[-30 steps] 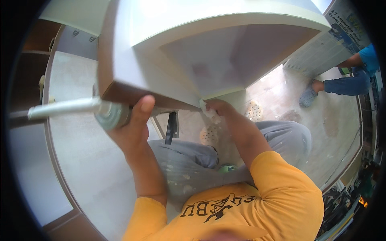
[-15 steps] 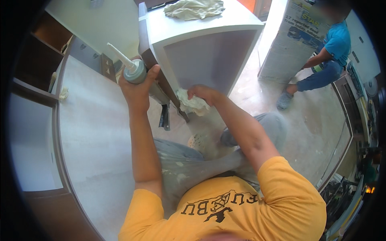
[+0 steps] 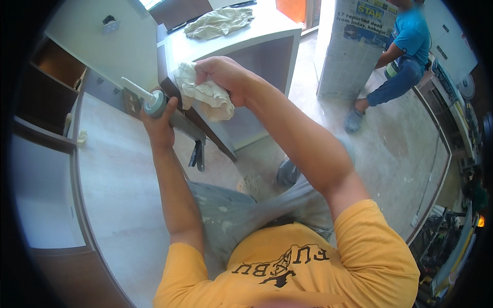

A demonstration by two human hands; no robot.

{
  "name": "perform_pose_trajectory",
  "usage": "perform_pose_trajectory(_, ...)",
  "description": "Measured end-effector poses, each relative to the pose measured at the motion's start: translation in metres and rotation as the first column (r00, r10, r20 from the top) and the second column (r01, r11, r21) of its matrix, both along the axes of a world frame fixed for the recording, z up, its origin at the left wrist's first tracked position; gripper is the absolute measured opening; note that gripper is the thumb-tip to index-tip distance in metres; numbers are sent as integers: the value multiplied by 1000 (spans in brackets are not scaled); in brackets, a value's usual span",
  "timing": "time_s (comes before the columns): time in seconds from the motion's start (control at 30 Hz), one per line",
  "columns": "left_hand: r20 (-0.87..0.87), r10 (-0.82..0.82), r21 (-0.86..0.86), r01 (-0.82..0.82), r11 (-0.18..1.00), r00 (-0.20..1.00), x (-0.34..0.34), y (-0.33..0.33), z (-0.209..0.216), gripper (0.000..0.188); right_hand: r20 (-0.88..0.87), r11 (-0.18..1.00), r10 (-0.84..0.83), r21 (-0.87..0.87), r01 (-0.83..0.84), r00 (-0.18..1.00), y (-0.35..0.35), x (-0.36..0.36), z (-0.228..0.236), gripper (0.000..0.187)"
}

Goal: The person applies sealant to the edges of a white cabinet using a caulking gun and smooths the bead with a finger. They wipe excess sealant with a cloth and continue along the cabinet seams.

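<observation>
My left hand [image 3: 160,123] is wrapped round the front of a caulking gun [image 3: 186,127]. Its pale tapered nozzle [image 3: 136,88] points up and to the left, and its dark trigger hangs below. My right hand [image 3: 224,77] grips a crumpled white rag [image 3: 201,96], pressed against the brown front edge [image 3: 169,76] of a white cabinet [image 3: 257,77]. The rag hides part of that edge and some of my right fingers. A second cream cloth [image 3: 220,23] lies loosely bunched on the cabinet's white top.
At right a person in a blue shirt [image 3: 413,38] crouches beside a tall panel covered in newspaper [image 3: 349,56]. Brown-edged shelving [image 3: 56,97] and a pale panel [image 3: 120,185] run along my left. Assorted tools and materials [image 3: 447,241] crowd the far right edge.
My right hand has carried the rag up along the cabinet's brown edge, from low down to near its top. The view has shifted somewhat; my left hand still holds the caulking gun.
</observation>
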State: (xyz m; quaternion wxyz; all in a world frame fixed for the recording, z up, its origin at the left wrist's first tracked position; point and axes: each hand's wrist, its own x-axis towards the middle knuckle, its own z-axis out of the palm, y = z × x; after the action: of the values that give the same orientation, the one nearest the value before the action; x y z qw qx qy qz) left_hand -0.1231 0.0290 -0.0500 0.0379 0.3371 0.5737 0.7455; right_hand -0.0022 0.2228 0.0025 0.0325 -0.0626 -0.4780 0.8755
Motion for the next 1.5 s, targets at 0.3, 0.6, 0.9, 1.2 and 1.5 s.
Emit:
perform_pose_trajectory(0.3, -57, -31, -59, 28, 998, 998, 4, -8, 4, 49, -332, 948, 51, -282, -151, 942, 27, 42, -32, 57)
perform_pose_trajectory(0.6, -28, -117, -29, 116, 993, 993, -17, -34, 2, 56, -111, 900, -396, 152, 409, 912, 119, 184, -63, 51)
perform_pose_trajectory(0.9, -35, -54, -40, 53, 998, 998, -57, -103, -7, 56, 208, 366, -927, 690, 624, 313, 211, 380, -220, 55)
perform_pose_trajectory(1.2, -110, -4, -56, -3, 998, 994, -41, -116, 16, 65, 322, 435, -882, 838, 330, 344, 156, 378, -262, 23)
perform_pose_trajectory(1.5, -175, -5, 213, 42, 976, 985, 59, -158, 153, 85, -122, 697, -160, 689, 199, 980, 28, 249, -87, 26)
